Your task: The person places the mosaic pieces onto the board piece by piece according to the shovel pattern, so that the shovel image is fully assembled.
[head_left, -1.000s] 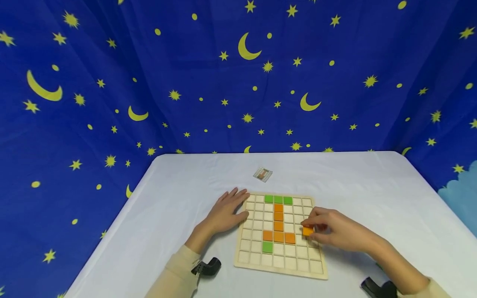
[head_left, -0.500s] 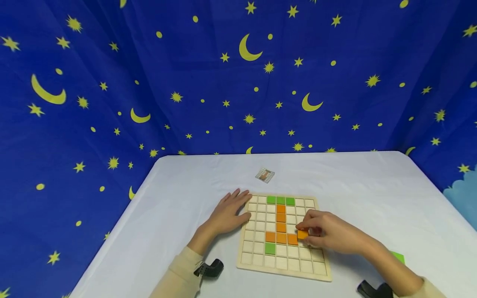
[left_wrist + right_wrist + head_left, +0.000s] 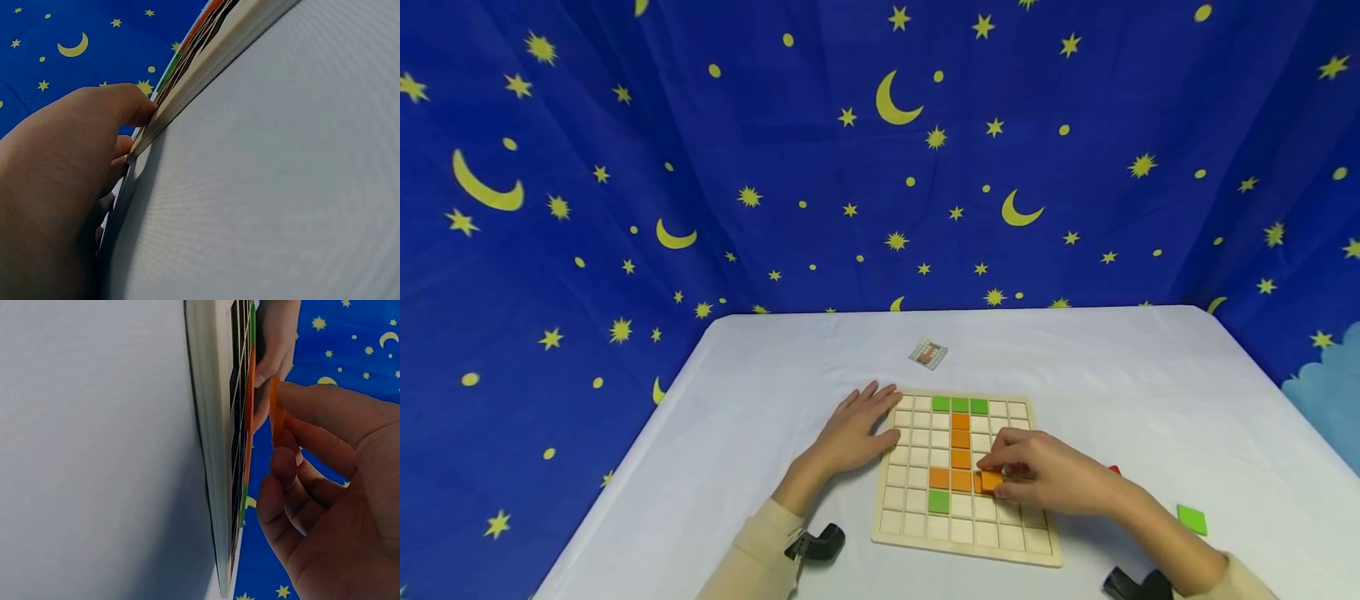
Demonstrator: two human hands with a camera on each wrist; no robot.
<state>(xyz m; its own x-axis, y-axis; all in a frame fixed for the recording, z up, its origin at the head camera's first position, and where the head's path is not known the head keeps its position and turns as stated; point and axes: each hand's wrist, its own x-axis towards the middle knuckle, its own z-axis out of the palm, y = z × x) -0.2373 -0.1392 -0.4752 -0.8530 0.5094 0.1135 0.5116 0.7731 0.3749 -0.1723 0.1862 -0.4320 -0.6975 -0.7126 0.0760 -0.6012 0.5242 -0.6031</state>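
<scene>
Right hand (image 3: 1051, 469): fingers pinching an orange tile (image 3: 992, 482) just above the board (image 3: 987, 532), toward its near right corner. Left hand (image 3: 850, 432): fingers extended at the board's left edge. I log: white-covered table (image 3: 797, 367), card (image 3: 928, 354) nearer its back edge, green tile (image 3: 1192, 519) right of the board, blue starry curtain (image 3: 820, 158) behind.

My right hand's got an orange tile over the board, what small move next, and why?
I'd probably shift your right hand toward a bare cell before lowering: the pinched orange tile hangs above the board, overlapping a laid orange tile in the head view. The card is too small to read which cell.
</scene>
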